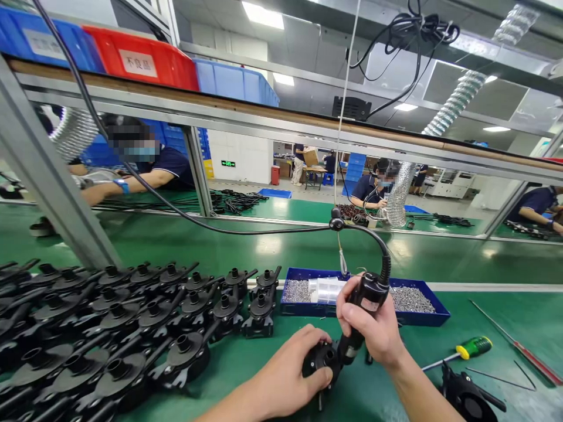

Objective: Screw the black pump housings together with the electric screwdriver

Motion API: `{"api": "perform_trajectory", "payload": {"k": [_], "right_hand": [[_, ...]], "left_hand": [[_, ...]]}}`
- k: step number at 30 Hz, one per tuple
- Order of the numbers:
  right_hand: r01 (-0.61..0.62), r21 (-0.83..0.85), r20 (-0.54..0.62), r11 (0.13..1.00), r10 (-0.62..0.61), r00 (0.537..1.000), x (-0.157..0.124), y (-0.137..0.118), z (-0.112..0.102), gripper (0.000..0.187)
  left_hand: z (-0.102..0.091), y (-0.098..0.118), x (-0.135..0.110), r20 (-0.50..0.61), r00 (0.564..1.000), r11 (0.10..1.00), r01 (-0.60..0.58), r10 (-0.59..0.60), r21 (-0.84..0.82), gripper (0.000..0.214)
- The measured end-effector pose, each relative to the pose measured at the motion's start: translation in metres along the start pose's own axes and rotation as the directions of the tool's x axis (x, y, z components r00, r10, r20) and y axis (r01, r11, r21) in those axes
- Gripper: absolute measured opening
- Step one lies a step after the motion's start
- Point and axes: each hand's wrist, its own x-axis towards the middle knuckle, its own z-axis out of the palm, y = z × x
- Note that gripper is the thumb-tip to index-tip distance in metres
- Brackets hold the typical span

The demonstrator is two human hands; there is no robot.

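My right hand (373, 328) is wrapped round a black corded electric screwdriver (368, 302), which points down and to the left. Its lower end meets a round black plastic part (323, 357) on the green bench, though the bit itself is hidden. With thumb and fingers, my left hand (294, 369) grips that part and covers much of it. Just behind the screwdriver lies a blue tray (294, 310) of small metal screws (409, 299) with clear plastic in its middle. The screwdriver's cable rises to a hanging cord.
Rows of similar black parts (153, 316) fill the bench's left side. At right lie a green-and-yellow screwdriver (475, 347), a red-handled screwdriver (534, 363), a hex key (505, 378) and another black part (470, 395). A metal frame carries bins (141, 55). Co-workers sit beyond it.
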Motion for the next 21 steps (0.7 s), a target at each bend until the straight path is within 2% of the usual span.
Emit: {"api": "perform_trajectory", "payload": {"k": [3, 9, 16, 21], "right_hand": [[-0.014, -0.026, -0.027, 1.0, 0.013, 1.0, 0.0, -0.002, 0.004, 0.023], [-0.043, 0.034, 0.078, 0.998, 0.04, 0.996, -0.004, 0.003, 0.0, 0.031], [-0.033, 0.043, 0.063, 0.999, 0.03, 0.998, -0.002, 0.002, 0.001, 0.028], [-0.043, 0.073, 0.106, 0.996, 0.035, 0.994, 0.002, 0.001, -0.008, 0.031]], "left_hand": [[0.001, -0.002, -0.001, -0.009, 1.0, 1.0, 0.02, -0.02, -0.019, 0.031], [0.002, -0.006, 0.002, -0.009, 0.999, 0.998, 0.03, -0.031, -0.056, 0.031], [0.004, -0.005, 0.003, -0.02, 0.999, 0.997, 0.049, -0.05, -0.054, 0.036], [0.011, 0.005, -0.002, -0.086, 0.993, 0.996, 0.084, -0.081, 0.025, 0.035]]}}
